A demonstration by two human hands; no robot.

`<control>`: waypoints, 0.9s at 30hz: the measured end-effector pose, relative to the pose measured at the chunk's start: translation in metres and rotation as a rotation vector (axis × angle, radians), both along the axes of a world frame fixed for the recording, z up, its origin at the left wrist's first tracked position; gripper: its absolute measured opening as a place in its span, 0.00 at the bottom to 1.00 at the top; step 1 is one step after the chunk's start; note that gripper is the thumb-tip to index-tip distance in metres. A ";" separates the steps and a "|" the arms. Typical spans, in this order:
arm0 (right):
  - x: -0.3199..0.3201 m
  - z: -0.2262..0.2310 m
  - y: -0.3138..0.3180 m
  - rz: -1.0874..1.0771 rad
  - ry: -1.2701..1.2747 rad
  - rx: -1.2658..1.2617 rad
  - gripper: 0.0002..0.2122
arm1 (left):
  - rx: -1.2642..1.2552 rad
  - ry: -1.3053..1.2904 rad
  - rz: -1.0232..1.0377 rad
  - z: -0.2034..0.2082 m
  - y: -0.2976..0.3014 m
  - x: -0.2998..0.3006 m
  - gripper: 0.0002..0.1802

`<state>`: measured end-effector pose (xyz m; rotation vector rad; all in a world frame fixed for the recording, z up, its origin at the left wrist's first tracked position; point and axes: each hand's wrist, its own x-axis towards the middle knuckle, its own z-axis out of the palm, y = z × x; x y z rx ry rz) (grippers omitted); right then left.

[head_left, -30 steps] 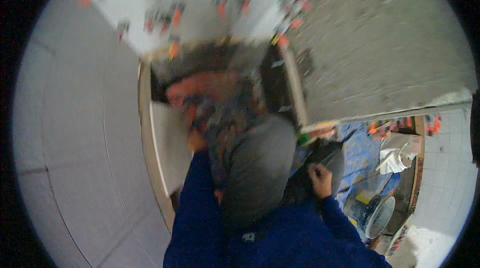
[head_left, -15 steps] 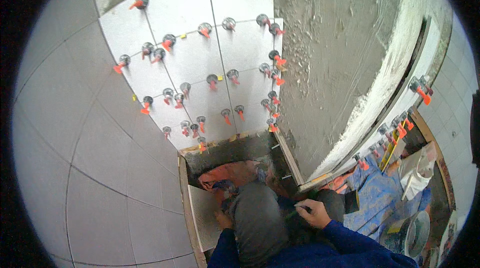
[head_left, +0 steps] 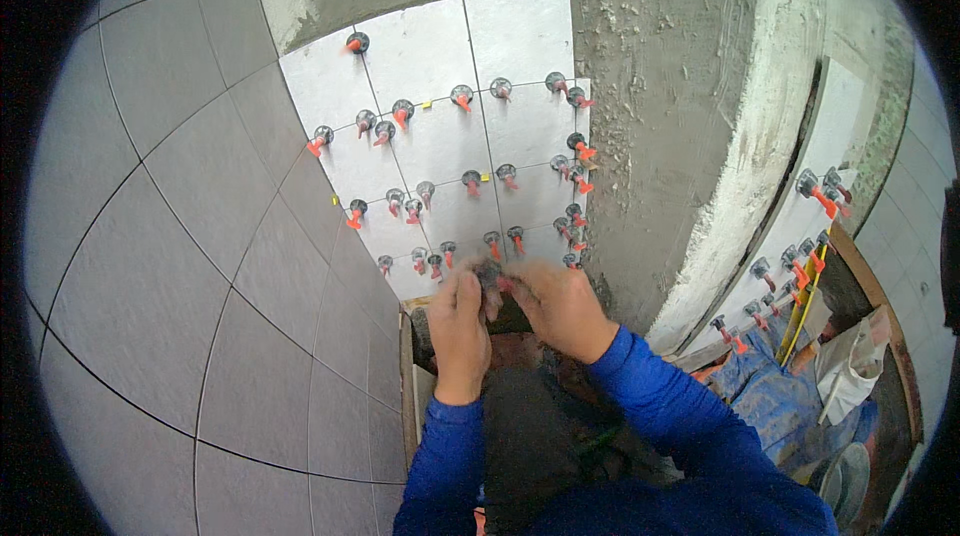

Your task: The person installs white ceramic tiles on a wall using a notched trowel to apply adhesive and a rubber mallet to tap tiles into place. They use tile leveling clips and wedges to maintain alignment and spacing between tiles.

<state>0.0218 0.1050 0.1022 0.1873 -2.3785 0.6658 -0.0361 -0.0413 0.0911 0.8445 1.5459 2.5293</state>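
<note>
Both my hands are raised together in front of the lower edge of the white wall tiles (head_left: pixel 515 206). Between them is a tile levelling spacer (head_left: pixel 489 277), a dark round cap with a reddish handle, blurred by motion. The fingers of my left hand (head_left: pixel 459 336) close around its dark cap. My right hand (head_left: pixel 565 308) pinches at the reddish handle from the other side. Similar spacers (head_left: pixel 472 183) with orange-red handles stick out of the joints between the tiles. My fingers hide part of the lowest tile row.
Large grey tiles (head_left: pixel 170 266) cover the wall at left. Rough grey mortar (head_left: pixel 660 116) coats the wall to the right of the white tiles. More spacers line a narrow tiled strip (head_left: pixel 745 276) farther right. Below it lie a blue sheet (head_left: pixel 755 391), a white bag (head_left: pixel 852 356) and a bucket (head_left: pixel 845 486).
Both hands have risen from beside my knees and come together before the wall. A spacer now shows between them. The view has shifted, so the tiles sit lower and farther right.
</note>
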 end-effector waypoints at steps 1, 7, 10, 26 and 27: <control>0.003 0.011 0.002 0.087 0.133 -0.061 0.13 | 0.014 0.036 0.015 0.012 0.005 -0.002 0.25; 0.002 0.073 0.014 0.032 0.350 -0.251 0.09 | 0.187 0.084 -0.110 0.064 0.043 -0.020 0.25; -0.004 0.102 0.025 0.020 0.330 -0.294 0.08 | 0.223 0.169 -0.210 0.091 0.051 -0.034 0.27; -0.031 0.136 0.038 0.002 0.577 -0.062 0.06 | -0.106 0.336 -0.138 0.153 0.040 -0.077 0.21; -0.031 0.129 0.037 -0.034 0.702 0.095 0.06 | -0.184 0.297 -0.104 0.148 0.037 -0.074 0.20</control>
